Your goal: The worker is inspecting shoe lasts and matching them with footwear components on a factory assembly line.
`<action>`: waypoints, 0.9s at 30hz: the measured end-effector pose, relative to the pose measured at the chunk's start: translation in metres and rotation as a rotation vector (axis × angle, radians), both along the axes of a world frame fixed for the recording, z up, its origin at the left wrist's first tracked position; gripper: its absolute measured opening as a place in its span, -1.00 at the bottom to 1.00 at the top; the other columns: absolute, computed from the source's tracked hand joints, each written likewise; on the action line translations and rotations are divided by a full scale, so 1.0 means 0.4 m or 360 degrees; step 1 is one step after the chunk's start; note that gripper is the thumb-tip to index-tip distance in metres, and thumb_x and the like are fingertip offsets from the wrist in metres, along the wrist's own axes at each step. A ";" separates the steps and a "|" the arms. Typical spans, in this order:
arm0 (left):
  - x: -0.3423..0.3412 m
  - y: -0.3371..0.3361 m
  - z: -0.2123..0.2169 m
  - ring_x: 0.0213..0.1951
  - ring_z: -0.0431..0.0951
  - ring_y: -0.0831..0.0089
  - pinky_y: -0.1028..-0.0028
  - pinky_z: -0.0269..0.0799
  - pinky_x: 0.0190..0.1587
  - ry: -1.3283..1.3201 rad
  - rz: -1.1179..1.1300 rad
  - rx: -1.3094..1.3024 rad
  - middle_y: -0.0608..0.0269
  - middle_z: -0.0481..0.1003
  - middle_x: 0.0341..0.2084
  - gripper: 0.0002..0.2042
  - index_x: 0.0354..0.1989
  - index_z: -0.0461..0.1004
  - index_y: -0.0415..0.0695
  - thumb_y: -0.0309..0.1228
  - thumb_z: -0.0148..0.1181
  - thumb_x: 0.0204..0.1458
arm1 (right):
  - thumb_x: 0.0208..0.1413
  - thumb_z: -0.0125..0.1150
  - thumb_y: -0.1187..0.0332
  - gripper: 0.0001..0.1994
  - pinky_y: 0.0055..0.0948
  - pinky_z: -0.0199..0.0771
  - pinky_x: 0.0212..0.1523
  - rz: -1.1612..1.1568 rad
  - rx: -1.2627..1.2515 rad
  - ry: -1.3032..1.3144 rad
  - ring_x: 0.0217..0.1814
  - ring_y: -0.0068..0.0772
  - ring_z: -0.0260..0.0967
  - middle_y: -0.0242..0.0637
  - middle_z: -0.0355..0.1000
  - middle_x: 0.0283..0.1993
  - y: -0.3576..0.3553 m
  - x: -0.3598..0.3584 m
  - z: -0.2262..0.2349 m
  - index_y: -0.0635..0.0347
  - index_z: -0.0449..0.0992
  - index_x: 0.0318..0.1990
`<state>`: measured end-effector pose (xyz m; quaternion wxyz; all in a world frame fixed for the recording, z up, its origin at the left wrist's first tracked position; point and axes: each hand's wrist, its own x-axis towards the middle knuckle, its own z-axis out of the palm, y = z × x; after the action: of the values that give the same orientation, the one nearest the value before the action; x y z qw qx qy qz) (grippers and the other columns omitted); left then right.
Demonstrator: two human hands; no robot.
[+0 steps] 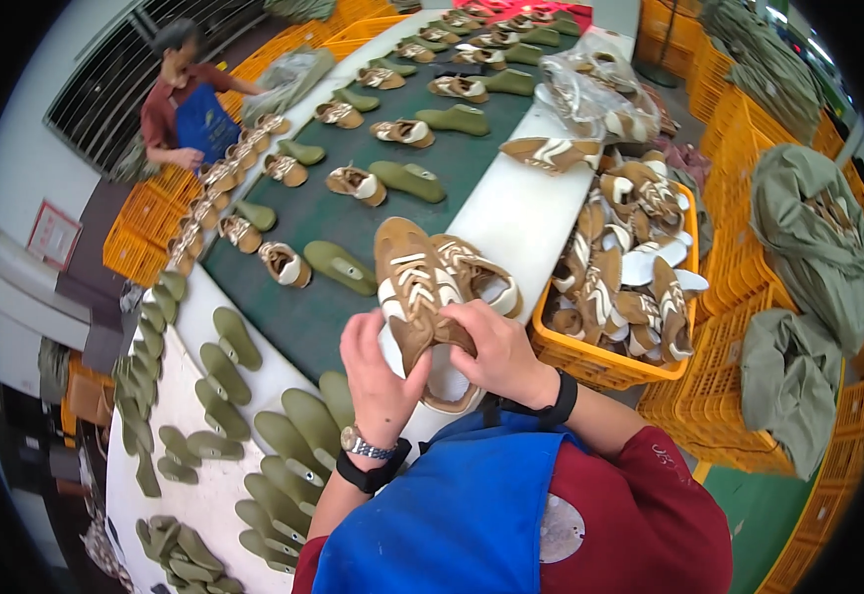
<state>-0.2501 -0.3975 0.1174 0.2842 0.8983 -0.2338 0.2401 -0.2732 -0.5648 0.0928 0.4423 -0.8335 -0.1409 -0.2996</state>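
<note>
The left hand (375,376) and right hand (496,351) are partly closed around a brown and white shoe (407,282), gripping it near its opening. The left fingers lie along its left side, and the right thumb presses by the laces. The shoe is held in front of the person's blue apron (442,505), above the near part of the bench (496,213), its toe pointing away. A second shoe (481,269) is just behind it on the right; whether the right hand touches it cannot be told.

A dark green belt (284,213) runs down the bench, carrying more shoes and a green shoe form (340,267) left of the held shoe. Further forms stand in rows on the near left. To the right, an orange crate (605,368) is heaped with shoes, with a clear plastic bag (590,84) beyond it. On the far left, a co-worker (160,124) stands beside the bench.
</note>
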 end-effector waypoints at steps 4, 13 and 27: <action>-0.012 0.040 0.002 -0.26 0.48 0.12 0.31 0.41 -0.21 0.0025 -0.0234 -0.0068 0.02 0.46 -0.28 -0.66 -0.09 0.37 -0.27 -0.52 0.20 -0.09 | -0.18 0.12 0.55 -0.64 -0.32 0.41 -0.48 0.0046 -0.0066 0.0027 -0.45 -0.17 0.38 -0.21 0.34 -0.36 0.041 -0.008 0.008 0.11 0.41 -0.12; -0.035 0.045 -0.001 -0.32 0.50 0.14 0.32 0.43 -0.27 -0.0090 -0.0236 -0.0299 0.05 0.49 -0.37 -0.83 -0.24 0.46 -0.28 -0.58 0.13 -0.04 | -0.12 0.00 0.62 -0.64 -0.28 0.39 -0.40 0.0316 0.0014 0.0330 -0.34 -0.11 0.35 -0.19 0.23 -0.34 0.042 -0.017 0.014 -0.01 0.45 -0.14; -0.016 0.021 0.036 -0.20 0.35 0.07 0.28 0.33 -0.10 0.0014 -0.0342 -0.0116 0.01 0.34 -0.23 -0.57 -0.13 0.38 -0.22 -0.76 -0.04 -0.28 | -0.16 0.10 0.66 -0.61 -0.35 0.41 -0.35 0.0190 0.0214 0.0011 -0.34 -0.11 0.35 -0.16 0.28 -0.25 0.048 -0.029 0.031 0.17 0.30 -0.10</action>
<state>-0.2563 -0.3890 0.1317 0.3418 0.8581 -0.3187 0.2127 -0.2849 -0.5456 0.1051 0.5149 -0.7931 -0.1683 -0.2786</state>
